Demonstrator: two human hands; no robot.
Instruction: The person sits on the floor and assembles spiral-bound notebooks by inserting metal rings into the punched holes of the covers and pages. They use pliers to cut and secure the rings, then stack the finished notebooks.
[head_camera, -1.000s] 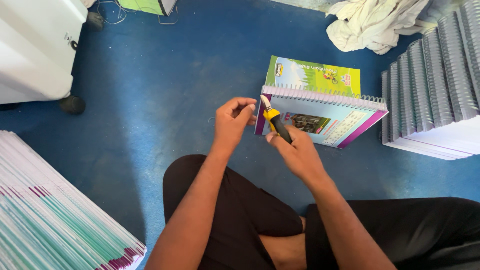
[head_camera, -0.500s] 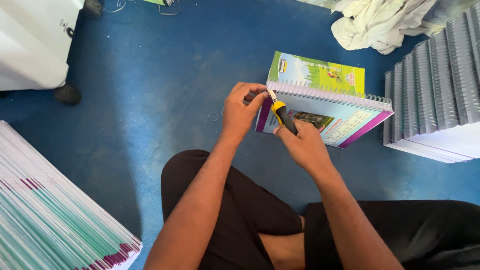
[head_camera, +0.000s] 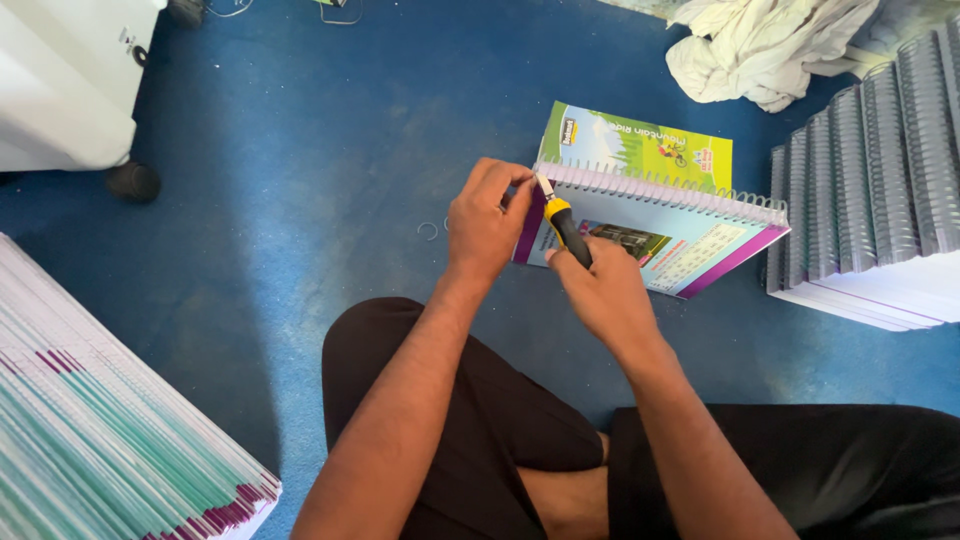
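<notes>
Head view, right hand grip closed on cutter, left hand pinching notebook coil end, bound stacks beside.

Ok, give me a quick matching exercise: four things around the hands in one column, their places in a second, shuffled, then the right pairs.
Things:
1. spiral-bound booklet
2. yellow-and-black hand tool
3. crumpled pale cloth
4. fanned stack of loose sheets

Places:
A. top right of the blue floor
B. in the right hand
C. lower left corner
D. on the floor in front of the knees, its coil end at the left hand

Pairs: 1-D, 2-B, 3-A, 4-C
</notes>
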